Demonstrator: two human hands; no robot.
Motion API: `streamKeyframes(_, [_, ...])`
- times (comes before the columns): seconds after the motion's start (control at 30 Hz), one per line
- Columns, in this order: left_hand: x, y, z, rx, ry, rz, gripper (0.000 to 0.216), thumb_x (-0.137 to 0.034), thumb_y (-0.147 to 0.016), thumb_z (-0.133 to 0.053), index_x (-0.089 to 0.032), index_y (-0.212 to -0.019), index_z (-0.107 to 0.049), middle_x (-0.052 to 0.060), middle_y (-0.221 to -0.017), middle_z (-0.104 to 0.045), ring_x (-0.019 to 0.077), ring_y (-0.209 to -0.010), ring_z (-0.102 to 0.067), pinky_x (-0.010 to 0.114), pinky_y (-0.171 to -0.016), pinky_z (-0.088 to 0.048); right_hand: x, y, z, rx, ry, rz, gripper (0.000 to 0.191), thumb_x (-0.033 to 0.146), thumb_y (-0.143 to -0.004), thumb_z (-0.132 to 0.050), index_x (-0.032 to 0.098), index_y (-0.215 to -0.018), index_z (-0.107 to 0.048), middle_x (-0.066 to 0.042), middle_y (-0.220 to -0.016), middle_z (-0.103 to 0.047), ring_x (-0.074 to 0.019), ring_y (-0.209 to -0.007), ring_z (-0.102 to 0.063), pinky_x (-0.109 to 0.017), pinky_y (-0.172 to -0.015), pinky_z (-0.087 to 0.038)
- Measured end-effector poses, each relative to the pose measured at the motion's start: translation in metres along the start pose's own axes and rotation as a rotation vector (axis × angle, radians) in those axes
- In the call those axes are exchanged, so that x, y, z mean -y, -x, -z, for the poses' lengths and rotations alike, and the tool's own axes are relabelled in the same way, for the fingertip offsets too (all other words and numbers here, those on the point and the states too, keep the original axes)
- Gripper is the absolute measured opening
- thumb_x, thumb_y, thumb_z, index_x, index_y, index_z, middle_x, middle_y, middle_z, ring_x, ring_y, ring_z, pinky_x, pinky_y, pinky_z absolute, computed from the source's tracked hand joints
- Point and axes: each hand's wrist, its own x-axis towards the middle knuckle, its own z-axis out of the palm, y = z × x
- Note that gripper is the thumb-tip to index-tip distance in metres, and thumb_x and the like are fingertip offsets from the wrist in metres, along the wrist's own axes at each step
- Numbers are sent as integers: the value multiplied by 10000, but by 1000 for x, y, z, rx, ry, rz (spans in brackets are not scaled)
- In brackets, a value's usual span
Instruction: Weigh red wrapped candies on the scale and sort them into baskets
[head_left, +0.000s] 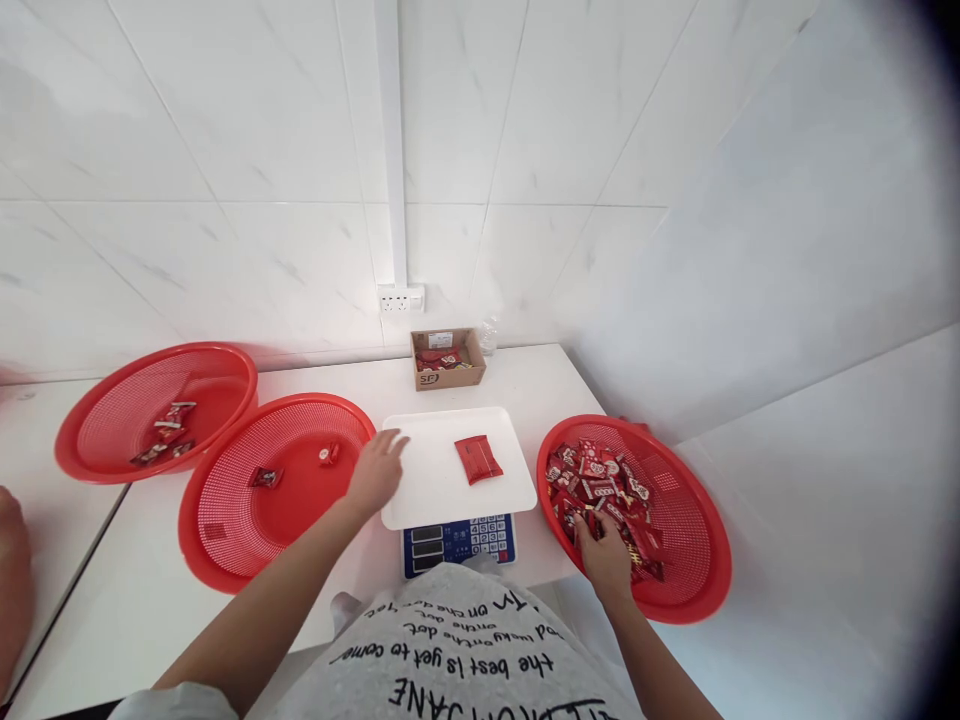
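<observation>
A digital scale [457, 540] with a white platter [427, 480] stands in front of me; one red snack packet [478, 459] lies on the platter. My left hand [377, 470] hovers open at the platter's left edge, fingers spread, holding nothing. My right hand [602, 553] reaches into the right red basket [697, 560], which holds several red packets [600, 485]; its fingers curl down among them and what they grip is hidden.
Two more red baskets sit left: the middle one [225, 540] with two packets, the far one [97, 440] with a few. A small cardboard box [448, 360] stands by the tiled wall under a socket [400, 298]. Another person's hand [11, 560] shows at the left edge.
</observation>
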Motion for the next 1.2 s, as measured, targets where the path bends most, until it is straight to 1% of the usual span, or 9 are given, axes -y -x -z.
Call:
streamKeyframes(0.17, [-63,-31,-36,263,175,-365,624,38,-693,-422,-250,-1242,-491,52,-1400,-418,213,-1346,-242,449,-1093,-173,1,1,0,-31,-16,44,568,530,-705,-443,127,-1083,-571,-160,-1100,-622,-300,-1010,-559,-397,-870,-406])
streamKeyframes(0.27, [-80,-50,-42,336,299,-361,522,13,-716,-458,-263,-1148,-556,47,-1359,-471,205,-1346,-245,450,-1094,-133,1,2,0,-24,-10,49,548,525,-711,-440,134,-1071,-573,-150,-1068,-636,-300,-989,-574,-398,-853,-419])
streamKeyframes(0.4, [-80,-65,-44,311,460,-282,378,-10,-715,-493,-263,-963,-627,32,-1191,-603,200,-1241,-414,414,-1089,-154,2,1,1,-31,-17,55,556,531,-713,-424,123,-1059,-576,-160,-1096,-626,-305,-1027,-565,-398,-874,-415])
streamKeyframes(0.57, [-67,-62,-42,200,732,0,242,-176,-817,-450,-232,-1009,-585,65,-1065,-649,236,-1068,-549,435,-985,-339,4,2,2,-10,-17,42,558,524,-708,-432,119,-1066,-575,-162,-1103,-624,-308,-1031,-566,-401,-883,-411])
streamKeyframes(0.7, [-55,-44,-22,144,982,227,285,-284,-889,-341,-187,-1104,-501,88,-1029,-656,204,-943,-625,410,-829,-486,2,2,2,-2,-4,52,562,524,-711,-433,122,-1080,-565,-163,-1098,-624,-314,-1025,-563,-412,-869,-413])
streamKeyframes(0.8, [-47,-24,3,210,1400,412,276,-328,-891,-357,-182,-1064,-515,81,-1005,-655,183,-906,-647,374,-779,-531,0,1,1,16,4,46,585,533,-716,-422,120,-1109,-552,-170,-1131,-607,-319,-1047,-547,-416,-877,-405])
streamKeyframes(0.9, [-43,-3,23,241,1836,645,217,-296,-838,-514,-201,-1033,-534,41,-987,-650,147,-848,-656,303,-750,-546,1,1,1,29,9,29,612,541,-705,-423,106,-1117,-548,-179,-1140,-601,-322,-1057,-541,-413,-894,-396])
streamKeyframes(1.03, [-34,21,33,112,1867,764,330,-53,-715,-631,-202,-999,-550,18,-933,-658,120,-783,-659,234,-712,-548,4,2,2,10,-2,28,619,542,-692,-430,93,-1099,-557,-183,-1134,-603,-326,-1058,-538,-410,-913,-383])
streamKeyframes(1.2, [-8,39,31,-195,1785,846,199,14,-755,-554,-164,-838,-585,16,-813,-652,98,-697,-648,199,-647,-563,3,2,1,2,-18,36,615,545,-701,-425,104,-1107,-560,-176,-1158,-593,-319,-1076,-523,-411,-921,-376])
